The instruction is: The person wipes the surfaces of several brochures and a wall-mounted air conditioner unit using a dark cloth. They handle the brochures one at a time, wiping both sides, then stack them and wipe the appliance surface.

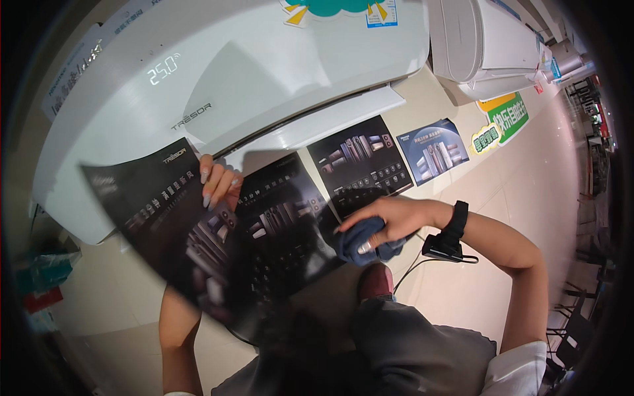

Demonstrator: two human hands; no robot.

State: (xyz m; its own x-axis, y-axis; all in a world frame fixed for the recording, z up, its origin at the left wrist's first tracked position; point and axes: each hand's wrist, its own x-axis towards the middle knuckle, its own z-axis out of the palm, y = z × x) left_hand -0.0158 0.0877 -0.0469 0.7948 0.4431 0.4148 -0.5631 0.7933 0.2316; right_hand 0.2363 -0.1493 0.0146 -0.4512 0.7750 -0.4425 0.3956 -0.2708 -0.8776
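Observation:
A dark glossy poster sheet (142, 198) is lifted and tilted at the left, and my left hand (221, 181) grips its right edge, fingers curled over the front. Part of my left forearm is hidden behind this sheet. In my right hand (403, 218) is a bunched blue-grey cloth (360, 245). The cloth lies against the lower right edge of a second dark poster (277, 218), which shows a picture of several appliances. Beyond it another dark poster (360, 165) lies flat, close to my right hand's fingers.
A large white air conditioner (277, 72) with a lit display spans the top. A smaller blue-grey leaflet (432, 152) lies right of the posters, near a green and orange sign (508, 115). Another white air conditioner (489, 46) stands top right. My red shoe (376, 282) is below the cloth.

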